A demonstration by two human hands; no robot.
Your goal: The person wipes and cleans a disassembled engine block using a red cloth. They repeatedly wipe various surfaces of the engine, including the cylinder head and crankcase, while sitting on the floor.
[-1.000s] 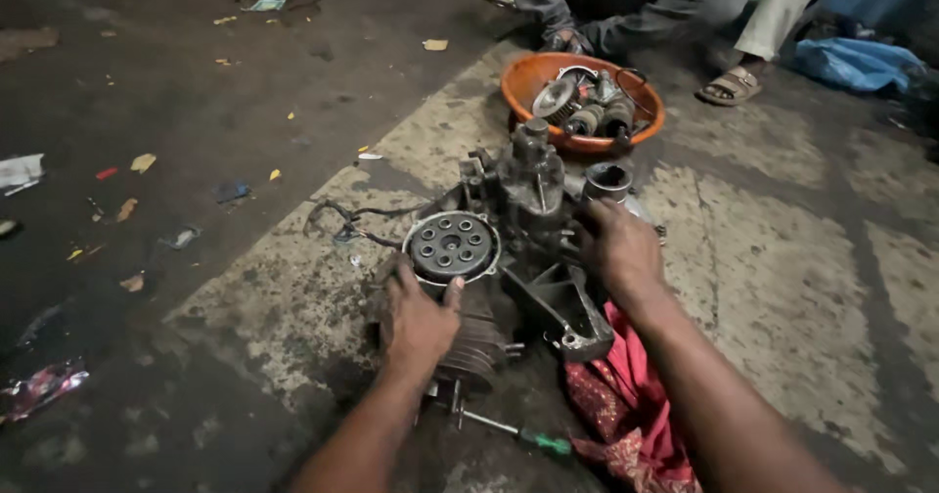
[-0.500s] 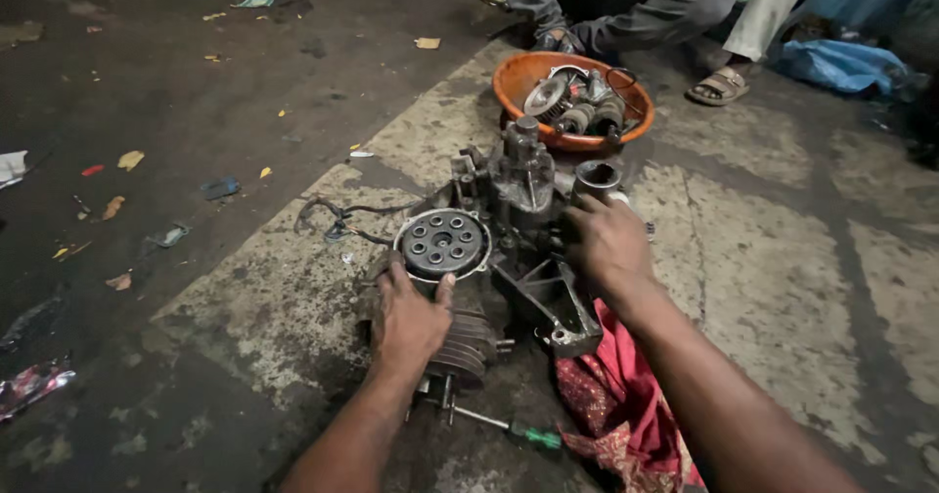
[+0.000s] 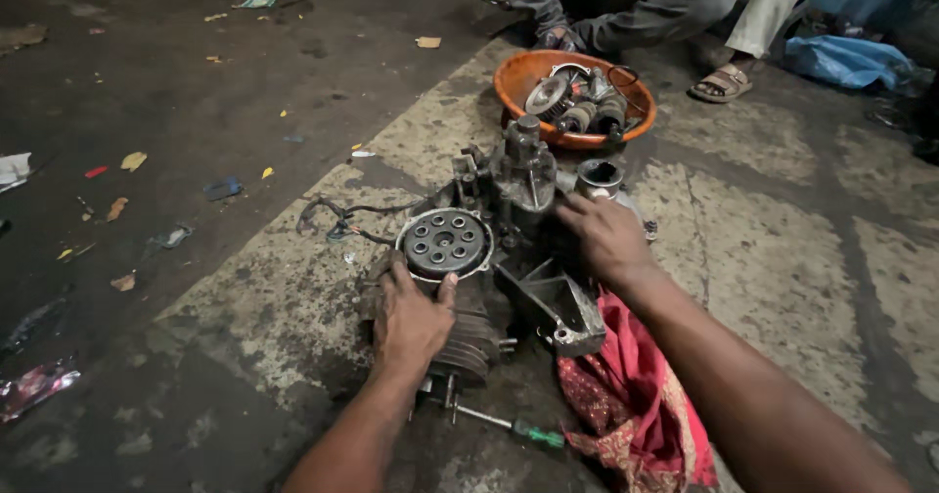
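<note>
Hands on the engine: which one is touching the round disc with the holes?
The left hand. Its fingers touch the lower edge of the round disc. The right hand rests farther back on the engine, beside the open metal ring.

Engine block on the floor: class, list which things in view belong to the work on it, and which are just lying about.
In hand:
engine block
round clutch disc
left hand, resting below the disc
right hand, on the block
orange bowl of parts

Lying about:
green-handled screwdriver
red cloth
paper scraps
blue bag
</note>
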